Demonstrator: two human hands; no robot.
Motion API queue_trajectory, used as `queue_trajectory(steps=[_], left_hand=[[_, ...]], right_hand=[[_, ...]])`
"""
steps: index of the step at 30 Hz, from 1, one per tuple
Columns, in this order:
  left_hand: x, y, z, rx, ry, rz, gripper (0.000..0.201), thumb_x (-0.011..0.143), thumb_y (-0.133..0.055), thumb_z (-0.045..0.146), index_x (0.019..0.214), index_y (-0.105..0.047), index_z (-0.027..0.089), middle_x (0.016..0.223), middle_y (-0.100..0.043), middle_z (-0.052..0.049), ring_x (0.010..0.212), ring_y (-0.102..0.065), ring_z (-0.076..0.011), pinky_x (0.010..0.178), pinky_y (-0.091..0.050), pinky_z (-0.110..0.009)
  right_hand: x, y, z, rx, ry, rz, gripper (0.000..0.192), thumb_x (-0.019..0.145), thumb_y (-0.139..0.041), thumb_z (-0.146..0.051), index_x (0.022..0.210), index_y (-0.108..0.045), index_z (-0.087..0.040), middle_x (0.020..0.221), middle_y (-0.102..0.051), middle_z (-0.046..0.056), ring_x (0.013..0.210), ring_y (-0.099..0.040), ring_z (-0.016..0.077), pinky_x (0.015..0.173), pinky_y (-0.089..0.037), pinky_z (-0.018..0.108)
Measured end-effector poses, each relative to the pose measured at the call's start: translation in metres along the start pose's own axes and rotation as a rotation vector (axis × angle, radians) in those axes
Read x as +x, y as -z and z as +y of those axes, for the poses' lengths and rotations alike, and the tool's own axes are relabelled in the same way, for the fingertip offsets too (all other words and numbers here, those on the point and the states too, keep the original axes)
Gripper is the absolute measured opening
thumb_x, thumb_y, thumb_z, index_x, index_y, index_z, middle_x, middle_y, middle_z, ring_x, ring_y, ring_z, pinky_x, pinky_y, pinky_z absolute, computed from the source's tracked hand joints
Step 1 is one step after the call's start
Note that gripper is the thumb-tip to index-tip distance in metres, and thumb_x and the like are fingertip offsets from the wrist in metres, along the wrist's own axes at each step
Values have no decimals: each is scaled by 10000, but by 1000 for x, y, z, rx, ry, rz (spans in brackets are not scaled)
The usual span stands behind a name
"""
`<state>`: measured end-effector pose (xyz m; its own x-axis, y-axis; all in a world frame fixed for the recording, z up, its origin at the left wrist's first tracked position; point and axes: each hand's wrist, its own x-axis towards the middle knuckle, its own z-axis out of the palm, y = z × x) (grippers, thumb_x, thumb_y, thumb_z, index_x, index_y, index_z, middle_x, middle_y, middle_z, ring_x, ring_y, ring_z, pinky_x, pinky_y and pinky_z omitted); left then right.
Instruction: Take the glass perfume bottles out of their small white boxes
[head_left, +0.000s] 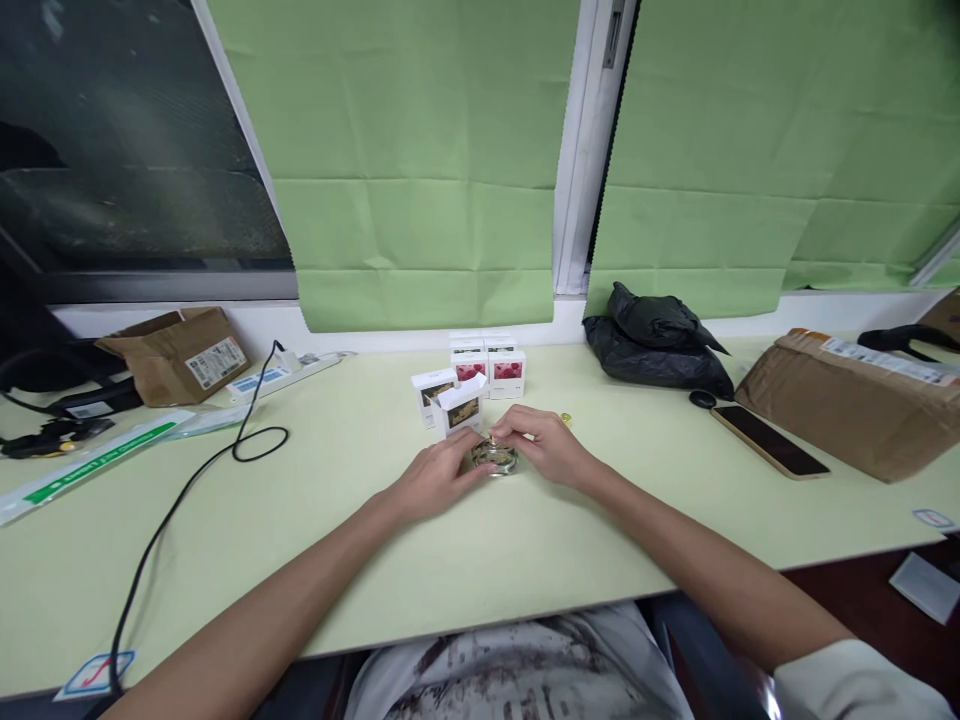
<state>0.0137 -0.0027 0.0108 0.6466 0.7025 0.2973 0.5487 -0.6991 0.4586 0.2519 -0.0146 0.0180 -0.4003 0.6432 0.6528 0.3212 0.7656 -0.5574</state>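
Both hands meet at desk centre over a small round glass dish (496,458), shiny, clear-rimmed, flat on the pale green desk (315,500). Left hand (435,478) pinches its left edge; right hand (546,446) has fingertips closed on a tiny gold-coloured piece at the top rim. Dish sits between the grips, equally near both. Small white cardboard boxes (469,385) just behind; smartphone (769,441) well right.

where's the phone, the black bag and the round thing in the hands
phone (769,441), head view, middle of its dark screen
black bag (654,345), head view, its crumpled middle
round thing (496,458), head view, the clear part showing between both hands
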Motion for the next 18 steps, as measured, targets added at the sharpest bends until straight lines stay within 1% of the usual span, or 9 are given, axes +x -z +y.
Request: queue_trajectory(steps=[3,5,8,11,14,16,18], left_hand=[[0,1,1,15,4,-10,387,1035,-504,537,1297,-619,277,1032,-658,-50,890,-638,-232,765,-501,-334],[0,1,1,16,3,-19,391,1039,-500,534,1327,-604,291,1061,-660,-47,910,-642,-231,779,-501,-334],[0,0,1,8,-11,-14,401,1038,-512,526,1358,-589,297,1110,-664,-48,963,-648,-236,808,-500,-335],[0,0,0,17,-3,-12,388,1035,-511,537,1304,-614,277,1072,-662,-49,939,-649,-238,780,-496,-332],[-1,0,1,25,3,-26,382,1035,-505,545,1271,-622,268,1043,-662,-48,896,-649,-235,748,-492,-330],[-1,1,2,27,-2,-26,388,1040,-494,546,1287,-615,272,1068,-669,-52,917,-654,-241,755,-495,-333],[-1,1,3,30,-8,-18,393,1044,-484,547,1297,-611,275,1110,-675,-58,967,-658,-252,778,-500,-338]], right_hand=[[2,6,-2,-69,24,-54,169,1030,-566,-199,999,-729,-233,999,-724,51,896,-679,187,815,-529,316],[1,7,-1,-90,30,-70,173,1032,-563,-201,1003,-730,-237,1015,-734,52,909,-682,189,820,-529,315],[-1,7,3,-20,-4,-38,167,1027,-573,-210,1001,-737,-231,1017,-749,51,935,-707,194,851,-552,328],[-1,5,4,62,-42,-22,150,1021,-590,-229,991,-737,-220,1013,-755,53,942,-723,198,869,-569,338],[3,8,0,41,-14,-88,142,1022,-601,-250,971,-731,-225,1015,-750,53,914,-711,191,848,-560,326],[6,11,-3,-10,16,-136,143,1027,-592,-245,971,-724,-230,1017,-744,51,897,-697,185,820,-542,310],[9,13,-6,-64,37,-158,147,1032,-579,-234,984,-718,-235,1020,-740,51,890,-686,184,796,-525,300]])
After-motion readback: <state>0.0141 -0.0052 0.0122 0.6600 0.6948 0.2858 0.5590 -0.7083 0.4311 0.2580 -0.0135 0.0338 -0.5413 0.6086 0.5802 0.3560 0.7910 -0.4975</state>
